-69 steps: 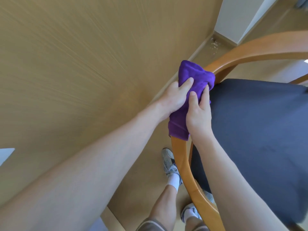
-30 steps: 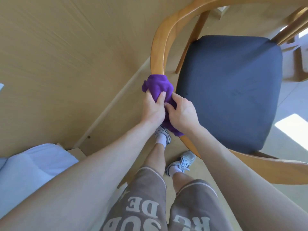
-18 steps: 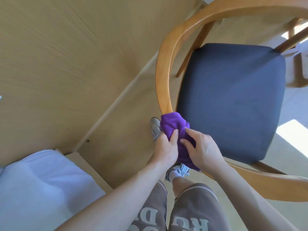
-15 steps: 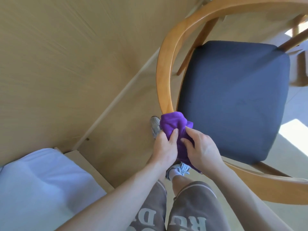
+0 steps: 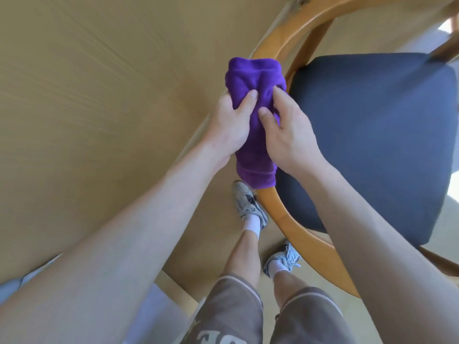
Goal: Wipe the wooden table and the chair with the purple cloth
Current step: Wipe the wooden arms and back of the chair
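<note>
The purple cloth (image 5: 255,125) is wrapped around the curved wooden back rail of the chair (image 5: 293,234). My left hand (image 5: 231,125) grips the cloth from the left side, and my right hand (image 5: 288,130) grips it from the right, thumbs pressed into the fabric. The chair has a dark navy seat cushion (image 5: 372,135) to the right of the rail. The rail under the cloth is hidden. A wide light wooden surface (image 5: 87,108) fills the left half of the view; I cannot tell whether it is the table.
My two legs and grey sneakers (image 5: 250,207) stand on the floor just below the rail. A white fabric object (image 5: 154,316) lies at the lower left. A pale baseboard strip (image 5: 273,23) runs diagonally beside the chair. Sunlight falls on the floor at the far right.
Both hands slid the cloth along the rail, first toward me and then back up it away from me. The camera view shifted closer to the hands.
</note>
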`<action>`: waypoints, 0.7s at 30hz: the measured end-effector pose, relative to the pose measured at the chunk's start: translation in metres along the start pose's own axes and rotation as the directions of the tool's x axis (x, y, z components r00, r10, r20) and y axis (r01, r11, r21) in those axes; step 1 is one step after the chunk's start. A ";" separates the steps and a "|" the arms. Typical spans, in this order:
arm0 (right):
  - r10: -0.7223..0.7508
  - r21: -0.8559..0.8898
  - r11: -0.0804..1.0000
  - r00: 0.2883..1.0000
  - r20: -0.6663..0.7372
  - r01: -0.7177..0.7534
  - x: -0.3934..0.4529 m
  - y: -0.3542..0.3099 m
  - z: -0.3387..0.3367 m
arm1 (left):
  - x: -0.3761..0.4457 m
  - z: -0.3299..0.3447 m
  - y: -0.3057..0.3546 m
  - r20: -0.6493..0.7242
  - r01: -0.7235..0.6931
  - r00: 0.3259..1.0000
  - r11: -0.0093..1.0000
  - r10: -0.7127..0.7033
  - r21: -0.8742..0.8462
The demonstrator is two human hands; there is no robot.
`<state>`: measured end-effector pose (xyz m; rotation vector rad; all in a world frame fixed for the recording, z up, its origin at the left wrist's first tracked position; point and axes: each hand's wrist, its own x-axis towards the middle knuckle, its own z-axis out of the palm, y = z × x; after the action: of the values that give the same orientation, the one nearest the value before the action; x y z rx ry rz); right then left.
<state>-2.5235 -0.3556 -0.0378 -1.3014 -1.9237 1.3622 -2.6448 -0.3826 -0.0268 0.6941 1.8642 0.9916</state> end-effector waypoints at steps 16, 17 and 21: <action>0.641 0.242 0.754 0.765 -0.069 -0.610 0.145 -0.006 -0.017 | 0.149 0.023 0.063 0.274 0.159 0.942 0.976 -0.196 0.151; 0.648 0.254 0.749 0.756 -0.089 -0.612 0.150 -0.005 -0.017 | 0.156 0.027 0.065 0.273 0.146 0.943 0.973 -0.192 0.180; 0.687 0.314 0.716 0.711 -0.153 -0.624 0.168 0.004 -0.017 | 0.181 0.042 0.069 0.305 0.120 0.933 0.964 -0.192 0.239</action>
<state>-2.5847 -0.2002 -0.0602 -2.0350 -1.0818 1.5702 -2.6840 -0.1912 -0.0601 0.7733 1.7149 0.5360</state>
